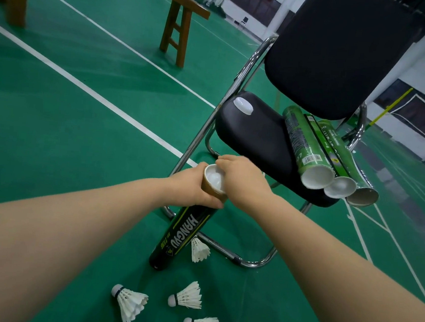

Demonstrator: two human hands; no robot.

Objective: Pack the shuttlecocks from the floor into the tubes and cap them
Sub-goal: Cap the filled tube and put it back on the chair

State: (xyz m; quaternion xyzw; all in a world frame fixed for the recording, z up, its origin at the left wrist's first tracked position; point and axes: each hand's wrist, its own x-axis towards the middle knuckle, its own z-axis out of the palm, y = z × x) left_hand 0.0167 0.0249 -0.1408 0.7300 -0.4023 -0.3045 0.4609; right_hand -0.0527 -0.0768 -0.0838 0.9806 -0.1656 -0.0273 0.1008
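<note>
1. The left hand (pixel 195 189) is clamped around the black HANGYU tube (pixel 181 237) just below its open mouth; the tube leans, with its lower end down by the green floor (pixel 80 128)
2. The right hand (pixel 240 178) sits over the far rim of the tube's mouth, its fingers bent down out of sight; I cannot tell whether they pinch anything. Something white shows inside the mouth
3. Loose shuttlecocks (pixel 186 297) lie on the floor, one just beside the tube's lower end and three nearer the camera
4. Behind the tube stands a black folding chair (pixel 254 139); three green tubes (pixel 303 143) lie side by side on its seat with their open ends towards the camera, and a white cap (pixel 243 105) lies apart from them near the seat's far edge
5. A wooden bench (pixel 177 16) stands well behind, to the left
</note>
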